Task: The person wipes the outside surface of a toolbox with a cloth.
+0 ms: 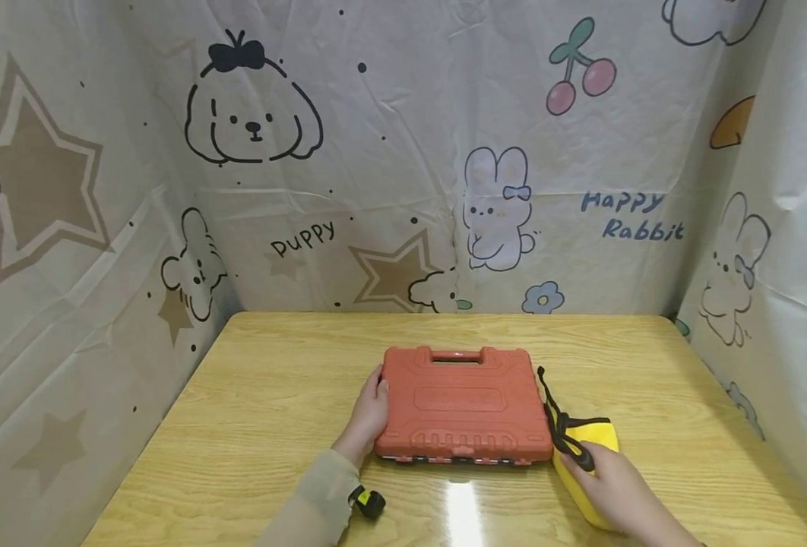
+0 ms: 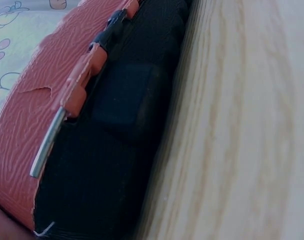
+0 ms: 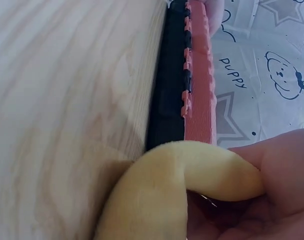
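A red plastic carrying case [image 1: 461,399] lies flat on the table, its handle toward the back and its hinged or latched edge toward me. At the case's left side, my left hand [image 1: 369,414] holds its edge; some fingers are hidden along that side. The left wrist view shows the black lower half [image 2: 87,180] under the red lid, with a metal pin at the seam. Just right of the case, my right hand [image 1: 609,482] grips a yellow drawstring pouch [image 1: 598,435] with a black cord [image 1: 562,422]. Yellow cloth bulges beside the fingers [image 3: 287,170] in the right wrist view.
The wooden table [image 1: 273,380] has its far edge against a hanging cloth [image 1: 376,152] printed with cartoon animals. More cloth hangs at both sides. A small black and yellow object [image 1: 369,501] sits by the left sleeve.
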`<state>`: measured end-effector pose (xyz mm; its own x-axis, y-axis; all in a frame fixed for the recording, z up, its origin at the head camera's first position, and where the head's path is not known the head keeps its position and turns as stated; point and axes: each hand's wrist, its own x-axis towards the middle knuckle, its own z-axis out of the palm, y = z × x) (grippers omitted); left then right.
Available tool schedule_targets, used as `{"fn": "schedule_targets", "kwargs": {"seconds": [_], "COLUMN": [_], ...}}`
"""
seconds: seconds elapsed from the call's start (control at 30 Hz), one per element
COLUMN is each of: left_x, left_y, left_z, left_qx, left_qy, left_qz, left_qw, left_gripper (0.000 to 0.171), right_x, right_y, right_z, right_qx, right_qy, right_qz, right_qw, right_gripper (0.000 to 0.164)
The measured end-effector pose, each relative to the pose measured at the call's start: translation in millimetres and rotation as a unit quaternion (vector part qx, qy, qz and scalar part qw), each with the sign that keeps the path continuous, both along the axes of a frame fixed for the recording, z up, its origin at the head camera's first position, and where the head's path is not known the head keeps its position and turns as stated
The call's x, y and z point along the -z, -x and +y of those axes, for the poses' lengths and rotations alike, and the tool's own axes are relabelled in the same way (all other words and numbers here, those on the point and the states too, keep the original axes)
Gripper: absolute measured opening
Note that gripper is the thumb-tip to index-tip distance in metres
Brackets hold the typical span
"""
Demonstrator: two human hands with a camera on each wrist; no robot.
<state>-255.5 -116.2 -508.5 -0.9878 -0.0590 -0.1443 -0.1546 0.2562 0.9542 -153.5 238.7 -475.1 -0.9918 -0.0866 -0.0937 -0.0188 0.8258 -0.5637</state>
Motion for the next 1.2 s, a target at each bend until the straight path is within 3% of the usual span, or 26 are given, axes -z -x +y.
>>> {"fn": "schedule_targets", "kwargs": {"seconds": [0.37,0.83,1.2], "left_x": [-0.2,0.0,1.2], "left_y": [-1.0,-0.6,0.4], "left_z": [0,0,0], "left_qx": [0.002,0.004,0.005], "left_qy": [-0.004,-0.005,-0.009], "left_qz": [0.002,0.005,0.004], "left_qw": [1.0000,1.0000,0.9999], "left_gripper": [0.053,0.053,0.053], "right_x": [3.8,5.2,11.6], "right_y": [0.9,-9.0,-14.2], "right_z": [2,-4,-16], "right_qx": [0.009,0.015,0.030], "right_qy": [0.029,0.083,0.095], "right_qz": [-0.073,-0.090,-0.108], "right_qw": [0.997,0.992,0.989], "right_gripper": [0.073,0.064,0.075]}}
